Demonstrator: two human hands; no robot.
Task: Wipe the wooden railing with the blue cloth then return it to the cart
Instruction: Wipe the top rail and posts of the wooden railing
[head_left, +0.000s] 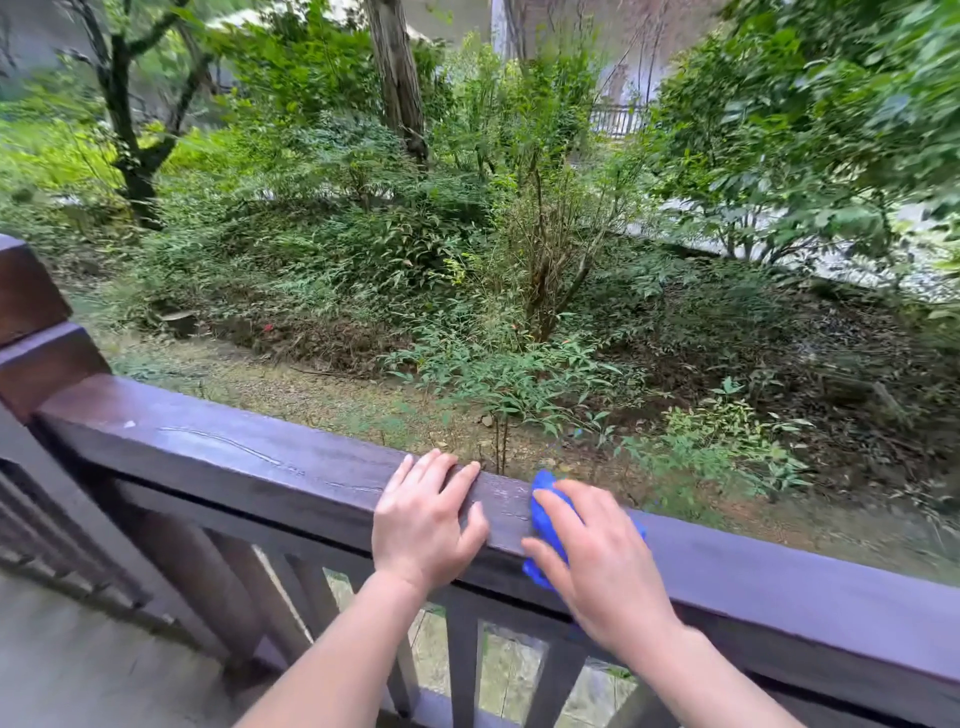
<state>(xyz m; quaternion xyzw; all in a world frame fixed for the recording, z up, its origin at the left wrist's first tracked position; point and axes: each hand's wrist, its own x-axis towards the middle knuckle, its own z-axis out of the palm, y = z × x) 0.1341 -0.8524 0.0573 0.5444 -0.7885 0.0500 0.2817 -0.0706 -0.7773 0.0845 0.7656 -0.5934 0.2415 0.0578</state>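
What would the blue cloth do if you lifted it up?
The cloth would probably flop and hang down, since it lies bunched and folded under the right hand. It looks small and thin, so likely light. It likely won't roll off the railing.

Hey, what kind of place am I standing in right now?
Probably a raised wooden porch or deck overlooking a wooded garden: a dark wooden railing with balusters, and shrubs and trees beyond it.

Left hand (427, 519) lies flat, fingers spread; right hand (597, 564) presses palm-down.
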